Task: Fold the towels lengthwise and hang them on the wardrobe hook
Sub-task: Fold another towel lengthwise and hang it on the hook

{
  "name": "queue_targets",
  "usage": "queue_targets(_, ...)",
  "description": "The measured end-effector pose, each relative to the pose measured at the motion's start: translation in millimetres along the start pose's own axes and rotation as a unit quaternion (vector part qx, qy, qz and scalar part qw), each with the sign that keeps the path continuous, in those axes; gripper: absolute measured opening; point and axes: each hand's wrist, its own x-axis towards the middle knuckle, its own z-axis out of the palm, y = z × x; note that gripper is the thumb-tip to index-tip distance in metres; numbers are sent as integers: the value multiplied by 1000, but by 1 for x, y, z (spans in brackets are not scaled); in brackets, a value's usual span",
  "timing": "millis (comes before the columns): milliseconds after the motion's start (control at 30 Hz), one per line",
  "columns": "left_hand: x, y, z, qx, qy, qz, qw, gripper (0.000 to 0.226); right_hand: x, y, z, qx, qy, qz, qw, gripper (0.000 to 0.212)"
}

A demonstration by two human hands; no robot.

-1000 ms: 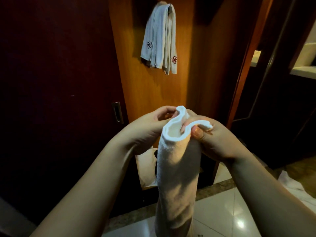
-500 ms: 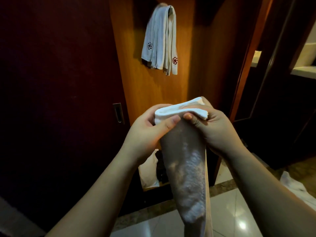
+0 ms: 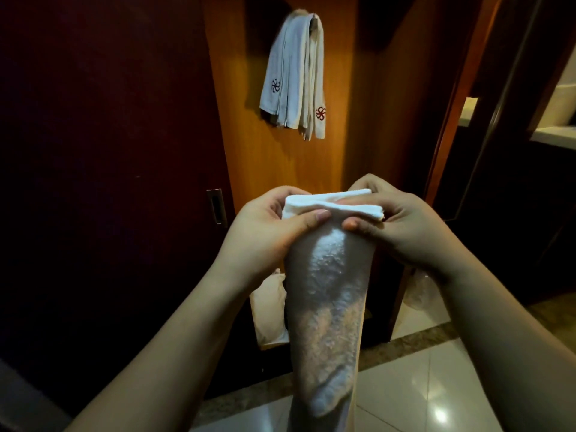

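Held up in front of the wardrobe: a white towel (image 3: 327, 307), folded into a long narrow strip, top edge level and the rest hanging straight down toward the tiled floor (image 3: 436, 385). Gripped at the top left corner by the left hand (image 3: 268, 232), thumb pressed across the front and fingers curled behind. Pinched at the top right corner by the right hand (image 3: 402, 226), thumb on the near face, fingers wrapped over the folded edge. Thumb tips nearly meeting at the middle of the strip. Above and beyond, draped over the wardrobe hook (image 3: 314, 17) on the orange wooden panel (image 3: 249, 169): several hung towels (image 3: 294, 79), white, two showing a small embroidered pinwheel emblem. Dark sliding door (image 3: 109, 182) to the left with a recessed metal handle (image 3: 215, 206).
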Motion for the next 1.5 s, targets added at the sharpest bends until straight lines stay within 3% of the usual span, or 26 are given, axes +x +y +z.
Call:
queue_targets(100,1,2,-4,2,-20,0,1000,10,2,2,5,28,35,-17,999,26)
queue_targets(200,1,5,-9,-18,-37,9,999,13,6,6,9,126,70,9,990,42)
queue_targets(300,1,7,-10,-1,-27,24,999,13,9,12,5,220,29,73,972,37)
queue_targets(400,4,6,-9,21,-9,43,999,18,12,11,0,209,21,98,973,20)
queue_targets(533,6,1,-10,-25,24,45,998,14,14,7,-1,172,63,53,982,17)
queue_targets(600,6,-5,-10,-83,23,21,996,15,15,6,1,144,70,37,986,18)
queue_targets(733,6,-22,-6,-140,-61,-79,985,53,20,2,7,153,91,19,984,16)
queue_targets(867,11,-23,0,-180,-45,-118,976,41,29,10,8,177,108,52,977,25)
queue_targets(933,17,-16,4,-196,-49,-143,969,39,31,23,6,270,84,100,954,46)
queue_targets(1000,25,-9,6,-212,-43,-190,958,36,29,40,6,389,65,162,905,69)
queue_targets(1100,37,0,6,-222,-16,-236,946,31,18,77,23,459,54,269,845,75)
queue_targets(1200,49,6,1,-205,4,-234,950,17,-4,109,50,439,50,356,823,72)
queue_targets(1367,62,9,-11,-182,26,-231,955,17,-31,131,67,417,45,340,841,67)
queue_targets(1500,68,14,-19,-194,47,-235,951,18,-39,125,76,379,64,317,867,40)
